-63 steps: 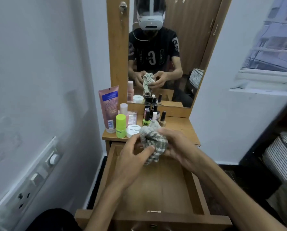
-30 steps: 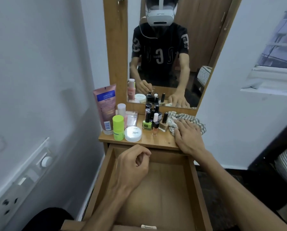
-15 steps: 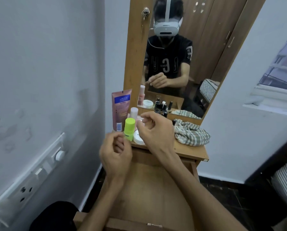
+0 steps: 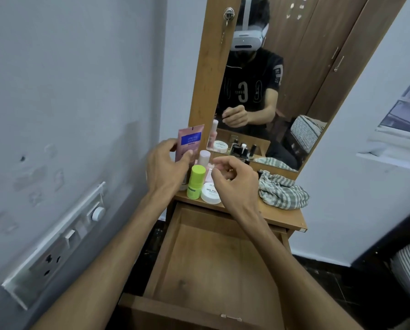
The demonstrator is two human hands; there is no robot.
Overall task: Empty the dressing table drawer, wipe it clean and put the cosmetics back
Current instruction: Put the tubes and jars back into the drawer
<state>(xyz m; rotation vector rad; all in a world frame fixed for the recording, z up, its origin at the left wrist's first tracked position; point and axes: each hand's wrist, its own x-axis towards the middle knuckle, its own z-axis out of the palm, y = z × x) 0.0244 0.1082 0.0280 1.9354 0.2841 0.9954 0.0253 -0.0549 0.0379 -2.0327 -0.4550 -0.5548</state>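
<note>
A home bedroom: mirrored dressing table [image 4: 280, 216] (cosmetics on top), wooden wardrobe [image 4: 318, 55] reflected, striped bedding [image 4: 408, 265] nearby.

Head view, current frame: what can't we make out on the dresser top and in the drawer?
- Nail polish bottles: hidden behind the right hand; only reflections show in the mirror.
- Pink tube: lower part covered by the left hand; label print too small to read.
- White jar: lid text cut off by the right hand.
- Drawer: near front corners covered by the forearms; front face cut off by the bottom edge.
- Right fingers: whether they pinch anything is unclear.
</note>
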